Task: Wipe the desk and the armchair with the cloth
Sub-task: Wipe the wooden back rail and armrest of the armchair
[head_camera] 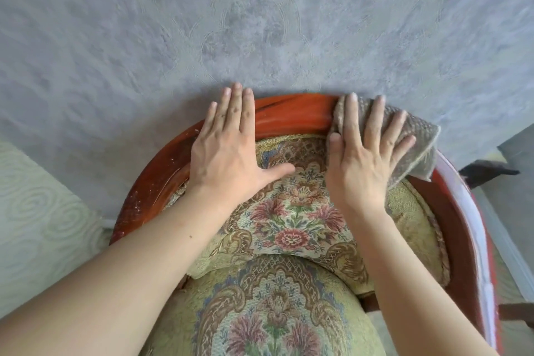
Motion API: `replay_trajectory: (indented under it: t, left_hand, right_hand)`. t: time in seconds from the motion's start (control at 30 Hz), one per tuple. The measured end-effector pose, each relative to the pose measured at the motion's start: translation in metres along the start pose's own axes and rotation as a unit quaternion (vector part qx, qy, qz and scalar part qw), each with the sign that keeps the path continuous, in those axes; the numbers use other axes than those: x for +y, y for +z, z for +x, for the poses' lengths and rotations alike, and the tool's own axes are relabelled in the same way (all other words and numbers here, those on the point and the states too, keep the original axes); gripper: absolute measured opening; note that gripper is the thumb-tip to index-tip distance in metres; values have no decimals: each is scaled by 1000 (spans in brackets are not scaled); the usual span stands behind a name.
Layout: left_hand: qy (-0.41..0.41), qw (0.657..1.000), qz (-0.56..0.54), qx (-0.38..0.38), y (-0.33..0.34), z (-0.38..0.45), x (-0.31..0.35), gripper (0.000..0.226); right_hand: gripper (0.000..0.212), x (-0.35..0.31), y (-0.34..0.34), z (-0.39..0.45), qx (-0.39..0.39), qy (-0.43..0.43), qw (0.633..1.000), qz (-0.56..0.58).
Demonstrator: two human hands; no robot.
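Cloth lies on the armchair's red wooden rim, pressed flat under the right hand, fingers straight. Left hand rests flat on the rim, holding nothing. With no real grip, the cloth could slip off behind the armchair.

Left hand lies flat on the armchair's curved red wood rim, thumb on the floral backrest. Right hand presses a brownish cloth onto the rim, fingers spread. Grey patterned wall right behind it.
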State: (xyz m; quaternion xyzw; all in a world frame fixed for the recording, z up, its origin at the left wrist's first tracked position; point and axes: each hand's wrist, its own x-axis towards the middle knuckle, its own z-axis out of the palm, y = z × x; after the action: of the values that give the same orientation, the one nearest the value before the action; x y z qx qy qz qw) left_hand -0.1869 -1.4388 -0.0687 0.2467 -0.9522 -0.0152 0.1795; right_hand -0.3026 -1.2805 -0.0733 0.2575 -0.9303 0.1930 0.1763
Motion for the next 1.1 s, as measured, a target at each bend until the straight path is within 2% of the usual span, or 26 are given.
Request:
replay_trajectory:
  t: [0.1,0.2,0.27,0.37,0.43,0.6,0.73,0.83,0.97,1.03,1.1]
  left_hand:
    - [-2,1000,-17,-8,-3,0,2,138]
    - [-4,1000,-20,-1,-2,-1,2,122]
    - [-11,1000,-16,9,-1,-1,2,117]
    - [-19,1000,-22,8,-2,-1,4,128]
    - [-25,999,-23,5,-1,-1,5,136]
    - [-23,1000,17,11,4,-1,3,140]
    - [-23,999,18,15,5,-1,4,139]
    - [-25,1000,4,1,1,-1,3,132]
    - [-30,999,28,10,1,2,8,82]
    - [-37,999,26,2,-1,2,8,79]
    - [-34,999,12,-13,-6,3,8,90]
  right_hand:
    - [55,-38,6,11,-14,-84,996,25]
    - [54,-61,13,11,-41,-185,982,15]
    - [53,-58,14,9,-45,-211,977,1]
    - [54,-43,13,10,-24,-235,971,-45]
    - [55,-32,10,12,-2,-218,974,-64]
    - [56,10,0,2,33,-7,999,-35]
    - [54,-10,4,3,43,42,998,4]
    - [54,-40,11,6,37,-9,999,37]
    - [56,-75,24,-1,-10,-140,989,50]
    - [57,-77,24,-2,-26,-163,985,48]
    - [57,-70,19,1,-28,-181,983,22]
